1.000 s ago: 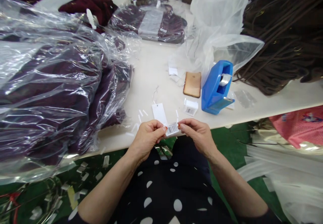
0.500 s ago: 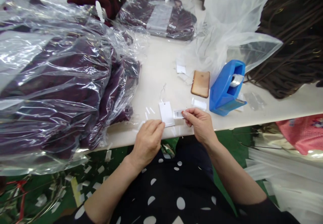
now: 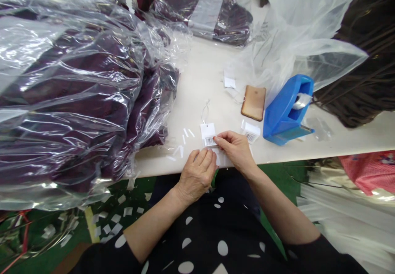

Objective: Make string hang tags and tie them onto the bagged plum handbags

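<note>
A white hang tag [image 3: 207,130] with a thin string loop lies on the table near its front edge. My right hand [image 3: 237,149] pinches a small barcode sticker [image 3: 209,141] between thumb and forefinger, laid over the tag's lower part. My left hand [image 3: 199,173] has its fingers pressed together at the tag's lower edge; its fingertips partly hide that edge. Several thin white strips [image 3: 184,139] lie left of the tag. Beyond my right hand, another barcode label [image 3: 250,131] rests on the table.
Bagged dark purple garments [image 3: 92,84] are piled at the left, with another bagged bundle [image 3: 231,23] behind. A blue tape dispenser [image 3: 279,113] stands at the right beside a brown phone-case-like object [image 3: 253,102]. Clear plastic [image 3: 302,23] and dark brown garments [image 3: 361,60] lie farther right.
My right hand has brought the barcode sticker left, from beside the tag onto its lower part. My left hand has shifted slightly right and down. The view has shifted a little.
</note>
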`<state>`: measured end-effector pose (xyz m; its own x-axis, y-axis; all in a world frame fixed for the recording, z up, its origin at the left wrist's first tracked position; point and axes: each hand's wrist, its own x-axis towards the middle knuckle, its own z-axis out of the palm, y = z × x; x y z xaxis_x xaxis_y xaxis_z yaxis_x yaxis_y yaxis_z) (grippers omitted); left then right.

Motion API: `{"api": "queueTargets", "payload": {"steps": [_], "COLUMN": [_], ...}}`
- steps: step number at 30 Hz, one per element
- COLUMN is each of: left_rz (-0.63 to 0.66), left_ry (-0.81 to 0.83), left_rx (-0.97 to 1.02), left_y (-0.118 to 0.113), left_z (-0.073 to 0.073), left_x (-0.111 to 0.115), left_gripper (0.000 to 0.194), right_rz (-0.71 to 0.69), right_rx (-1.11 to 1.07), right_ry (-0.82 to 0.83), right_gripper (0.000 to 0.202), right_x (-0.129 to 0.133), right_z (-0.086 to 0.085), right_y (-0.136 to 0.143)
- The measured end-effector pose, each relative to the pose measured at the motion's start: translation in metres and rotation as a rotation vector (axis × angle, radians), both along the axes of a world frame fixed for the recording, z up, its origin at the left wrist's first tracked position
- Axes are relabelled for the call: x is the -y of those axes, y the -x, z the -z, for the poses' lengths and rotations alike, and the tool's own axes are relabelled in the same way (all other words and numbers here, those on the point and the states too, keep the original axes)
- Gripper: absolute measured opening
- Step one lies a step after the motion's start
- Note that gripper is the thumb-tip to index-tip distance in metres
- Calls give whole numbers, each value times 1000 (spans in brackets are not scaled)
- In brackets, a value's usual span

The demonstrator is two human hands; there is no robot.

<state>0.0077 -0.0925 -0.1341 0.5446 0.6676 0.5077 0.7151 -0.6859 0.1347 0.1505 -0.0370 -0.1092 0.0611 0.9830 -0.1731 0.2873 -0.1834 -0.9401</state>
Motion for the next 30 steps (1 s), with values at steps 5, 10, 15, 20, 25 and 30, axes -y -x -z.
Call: {"api": "queueTargets", "payload": {"steps": [5, 10, 15, 20, 25, 30], "left_rz": [-19, -34, -40, -38, -40, -49], "left_ry": [7, 3, 3, 0, -11, -12], "left_rx": [-5, 11, 24, 50, 65, 60], "left_y": [0, -2, -3, -3, -4, -3], "left_z": [2, 4, 5, 4, 2, 2], "left_x": [5, 6, 7, 7, 6, 5], "left_gripper": [33, 35, 35, 33, 30, 30], "right_rz": [-32, -58, -68, -68, -62, -70], "right_rx": [83, 148, 186, 205, 231, 271], "right_ry": [1, -17, -25, -29, -42, -51], "right_gripper": [17, 18, 18, 19, 19, 19], "right_x": [1, 0, 0, 1, 3, 5], "right_z": [0, 0, 0, 1, 0, 0], "right_y": [3, 2, 2, 3, 4, 5]}}
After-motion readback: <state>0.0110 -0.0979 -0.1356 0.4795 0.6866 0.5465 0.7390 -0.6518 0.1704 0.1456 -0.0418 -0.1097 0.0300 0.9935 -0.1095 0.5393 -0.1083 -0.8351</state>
